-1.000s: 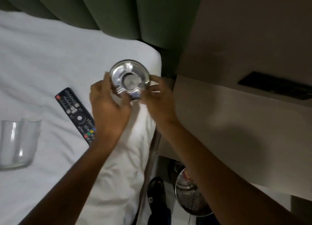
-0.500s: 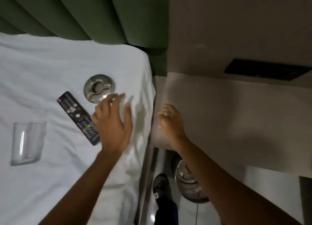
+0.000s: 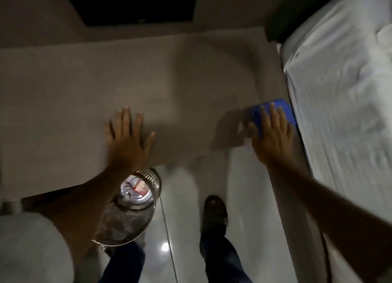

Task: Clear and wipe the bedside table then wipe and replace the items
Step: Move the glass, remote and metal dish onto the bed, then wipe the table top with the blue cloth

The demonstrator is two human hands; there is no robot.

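Two bare hands lie on the bedside table (image 3: 63, 96). At about nine o'clock, the left hand (image 3: 127, 142) rests flat, fingers spread, holding nothing. At three o'clock, the right hand (image 3: 270, 134) presses palm-down with fingers extended on a blue cloth (image 3: 275, 107) at the table's right edge, just beside the white-sheeted bed (image 3: 343, 91). Toward six o'clock, below the table's front edge, a perforated metal wastebasket (image 3: 129, 214) stands on the glossy floor (image 3: 182, 197), near a dark shoe (image 3: 214, 214)
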